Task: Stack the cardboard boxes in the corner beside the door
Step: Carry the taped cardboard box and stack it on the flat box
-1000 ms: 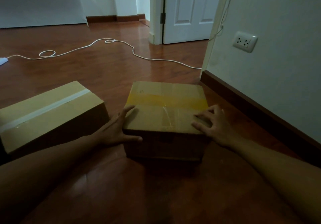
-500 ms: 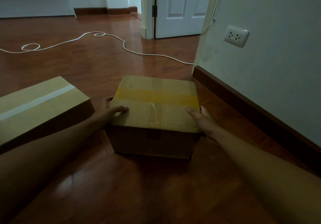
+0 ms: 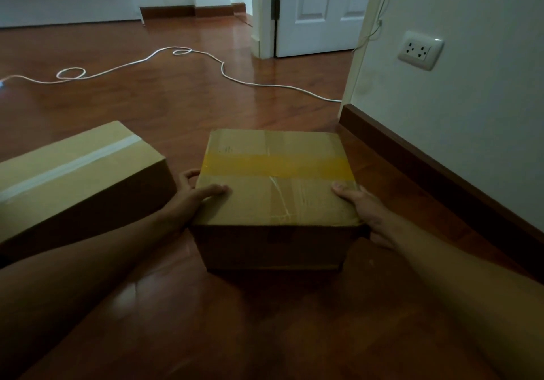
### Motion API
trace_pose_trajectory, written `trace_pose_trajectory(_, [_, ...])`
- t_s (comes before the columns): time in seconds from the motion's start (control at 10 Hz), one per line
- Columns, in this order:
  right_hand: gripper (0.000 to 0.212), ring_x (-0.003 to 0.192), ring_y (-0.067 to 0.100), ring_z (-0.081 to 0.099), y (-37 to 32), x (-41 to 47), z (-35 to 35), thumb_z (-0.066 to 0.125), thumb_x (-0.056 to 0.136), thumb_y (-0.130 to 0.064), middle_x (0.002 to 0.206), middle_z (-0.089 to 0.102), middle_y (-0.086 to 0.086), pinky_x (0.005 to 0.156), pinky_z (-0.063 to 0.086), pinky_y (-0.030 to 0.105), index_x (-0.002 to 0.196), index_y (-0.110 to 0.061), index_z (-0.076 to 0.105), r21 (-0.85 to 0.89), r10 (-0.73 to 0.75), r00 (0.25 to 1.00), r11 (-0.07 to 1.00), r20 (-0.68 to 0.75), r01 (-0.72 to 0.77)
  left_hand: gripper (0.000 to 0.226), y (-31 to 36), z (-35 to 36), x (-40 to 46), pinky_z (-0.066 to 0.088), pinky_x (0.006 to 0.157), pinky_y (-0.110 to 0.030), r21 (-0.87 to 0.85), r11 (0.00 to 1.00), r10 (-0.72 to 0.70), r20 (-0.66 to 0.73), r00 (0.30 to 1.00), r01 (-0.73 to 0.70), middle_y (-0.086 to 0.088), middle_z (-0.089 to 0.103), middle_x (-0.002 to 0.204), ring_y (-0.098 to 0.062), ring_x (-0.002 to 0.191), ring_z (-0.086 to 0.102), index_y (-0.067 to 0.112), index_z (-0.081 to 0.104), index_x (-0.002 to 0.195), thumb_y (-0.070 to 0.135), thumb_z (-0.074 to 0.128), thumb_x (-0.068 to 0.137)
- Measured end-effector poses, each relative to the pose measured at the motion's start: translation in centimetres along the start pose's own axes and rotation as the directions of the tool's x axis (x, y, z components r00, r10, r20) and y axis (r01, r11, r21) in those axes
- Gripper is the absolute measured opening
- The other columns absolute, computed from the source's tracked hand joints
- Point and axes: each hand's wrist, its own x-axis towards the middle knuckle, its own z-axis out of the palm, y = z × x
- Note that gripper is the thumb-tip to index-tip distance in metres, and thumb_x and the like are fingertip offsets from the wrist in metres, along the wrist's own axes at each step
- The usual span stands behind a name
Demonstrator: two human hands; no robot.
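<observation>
A square cardboard box with a yellow tape band (image 3: pixel 276 179) sits on the wooden floor in front of me. My left hand (image 3: pixel 192 195) grips its left side, thumb on the top face and fingers down the side. My right hand (image 3: pixel 363 211) clasps the right side the same way, thumb on top. A longer cardboard box with a clear tape strip (image 3: pixel 73 179) lies on the floor to the left, just beside my left hand. The white door (image 3: pixel 321 11) stands far ahead, past the wall corner.
A white cable (image 3: pixel 182 61) snakes across the floor ahead. The white wall on the right carries a double socket (image 3: pixel 419 54) and a dark skirting board (image 3: pixel 435 170). The wall's corner edge (image 3: pixel 357 55) stands between the box and the door.
Both hands slid from resting flat on the box's top near its front corners to gripping its left and right sides. The camera view shifted slightly.
</observation>
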Motion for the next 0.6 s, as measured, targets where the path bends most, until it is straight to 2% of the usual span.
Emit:
trace_pose_trajectory(0.1, [0.063,0.101,0.026,0.066,1.1,-1.6,-1.1,0.074,0.083,-0.043,0.118,0.064,0.006,0.079,0.054,0.037,0.135,-0.020,0.046,-0.013,0.007,1.000,1.000,-0.010,-0.007,0.123,-0.4,0.4,0.1,0.053,0.071,-0.036,-0.011,1.000,0.029,0.054,0.998,-0.028,-0.003,0.054,0.119,-0.024,0.103,0.061,0.024,0.027,0.142,0.048,0.083,0.036])
trace_pose_trajectory(0.2, [0.078,0.104,0.026,0.065,2.0,-3.4,-2.1,0.074,0.081,-0.045,0.125,0.062,0.008,0.081,0.054,0.039,0.146,-0.019,0.040,0.015,0.015,0.999,1.000,-0.051,-0.015,0.109,-0.7,1.6,0.5,0.057,0.062,-0.030,-0.022,0.998,0.067,0.194,0.979,-0.064,-0.011,0.061,0.127,-0.026,0.100,0.066,0.022,0.037,0.146,0.042,0.084,0.049])
trace_pose_trajectory(0.3, [0.085,0.108,0.025,0.062,2.9,-4.9,-3.5,0.073,0.081,-0.049,0.133,0.057,0.007,0.086,0.053,0.041,0.150,-0.020,0.032,-0.001,0.018,0.997,1.000,-0.076,-0.018,0.079,-1.7,2.4,1.9,0.058,0.070,-0.036,-0.010,0.999,0.033,0.256,0.966,-0.031,-0.012,0.066,0.125,-0.030,0.103,0.068,0.024,0.051,0.138,0.037,0.084,0.067])
trace_pose_trajectory(0.4, [0.098,0.108,0.023,0.061,3.8,-5.8,-4.8,0.071,0.074,-0.055,0.139,0.052,0.007,0.085,0.054,0.038,0.153,-0.023,0.023,-0.038,0.012,0.997,0.999,-0.078,-0.015,0.060,-2.6,2.7,4.6,0.055,0.090,-0.053,0.047,0.998,-0.046,0.292,0.955,0.034,-0.014,0.066,0.128,-0.038,0.114,0.065,0.026,0.061,0.128,0.044,0.082,0.075])
trace_pose_trajectory(0.5, [0.101,0.100,0.020,0.061,4.5,-6.4,-5.6,0.068,0.074,-0.053,0.139,0.050,0.009,0.074,0.053,0.034,0.155,-0.022,0.016,0.013,-0.009,0.994,1.000,-0.110,0.011,0.053,-2.3,4.4,6.1,0.052,0.094,-0.057,0.056,0.998,-0.060,0.360,0.931,0.043,-0.017,0.067,0.126,-0.039,0.113,0.066,0.022,0.064,0.125,0.043,0.080,0.078])
trace_pose_trajectory(0.6, [0.094,0.098,0.018,0.061,5.0,-6.6,-6.1,0.068,0.078,-0.049,0.133,0.054,0.007,0.071,0.052,0.032,0.154,-0.022,0.019,0.059,-0.014,0.989,0.998,-0.145,0.022,0.052,-2.7,5.5,6.0,0.053,0.094,-0.055,0.053,0.998,-0.056,0.384,0.922,0.038,-0.016,0.069,0.122,-0.038,0.110,0.067,0.021,0.065,0.123,0.042,0.080,0.078])
